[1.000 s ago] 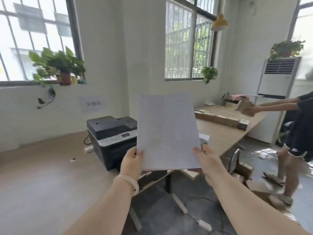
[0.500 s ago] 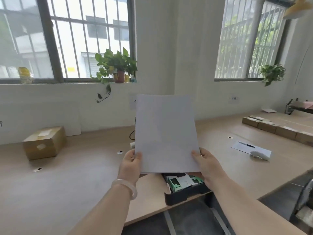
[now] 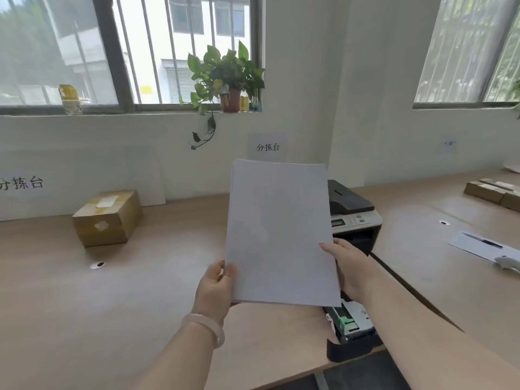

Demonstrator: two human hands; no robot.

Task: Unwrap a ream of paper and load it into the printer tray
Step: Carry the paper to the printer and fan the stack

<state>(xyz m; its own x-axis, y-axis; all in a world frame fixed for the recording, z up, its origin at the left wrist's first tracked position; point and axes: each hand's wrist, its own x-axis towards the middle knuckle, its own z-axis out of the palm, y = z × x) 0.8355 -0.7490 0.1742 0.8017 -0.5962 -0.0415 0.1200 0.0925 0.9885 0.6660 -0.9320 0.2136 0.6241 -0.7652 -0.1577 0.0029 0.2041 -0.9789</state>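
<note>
Above the wooden tabletop (image 3: pixel 140 291), you hold an unwrapped stack of white paper (image 3: pixel 278 232) upright in both hands: your left hand (image 3: pixel 215 289) has its grip closed on the lower left corner, thumb across the front, while your right hand (image 3: pixel 350 267) clasps the lower right edge from behind. No wrapper shows on the stack. Over the last second your view has swung from the far end of the room to face the wall squarely, and the printer (image 3: pixel 351 215), first at the left of the sheets and then hidden behind them, now stands just behind their right edge. The pulled-out printer tray (image 3: pixel 351 333) lies below the stack at the tabletop's near edge, its green guides showing. The paper itself has kept the same upright pose between your hands. By the look of it, unwrapping is done and loading comes next: the stack needs tipping flat and lowering between the tray's guides.
</note>
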